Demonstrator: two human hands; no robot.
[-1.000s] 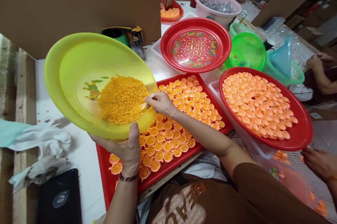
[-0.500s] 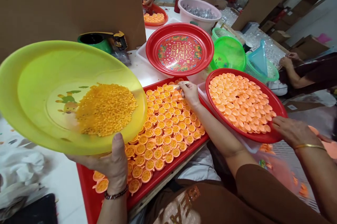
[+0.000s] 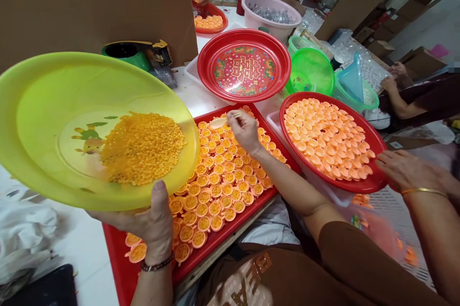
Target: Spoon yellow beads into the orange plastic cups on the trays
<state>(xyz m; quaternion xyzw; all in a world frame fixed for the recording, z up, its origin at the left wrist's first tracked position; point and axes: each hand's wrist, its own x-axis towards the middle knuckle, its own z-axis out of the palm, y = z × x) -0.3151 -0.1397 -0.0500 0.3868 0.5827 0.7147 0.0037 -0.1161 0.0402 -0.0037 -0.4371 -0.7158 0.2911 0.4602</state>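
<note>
Basin (image 3: 43, 119), yellow and wide, is held up by the left hand (image 3: 147, 224), the fingers beneath it and the thumb hooked over the near rim. It tilts toward the wearer; its left rim runs out of view, and its right rim overhangs the left part of a rectangular red tray (image 3: 117, 258). Yellow pellets (image 3: 147, 148) lie heaped in its right half, leaving bare floor between the heap and the left wall.

The right hand (image 3: 244, 131) pinches a small pale spoon (image 3: 216, 123) by its handle, the bowl pointing left over the cups at the tray's far end. Small orange cups (image 3: 215, 190), many with yellow pellets in them, stand packed across the tray, with bare red margins along its left side and at its right corner.

Beyond the tray's far edge sits a patterned round tray (image 3: 244, 64); white counter (image 3: 179, 88) shows in the gap between its left side and the basin. Close on the right, a red tray of orange pieces (image 3: 327, 138) hems in that side, a co-worker's hand (image 3: 406, 169) at its right rim. White cloth (image 3: 25, 239) lies left, with a strip of counter between it and the rectangular tray.
</note>
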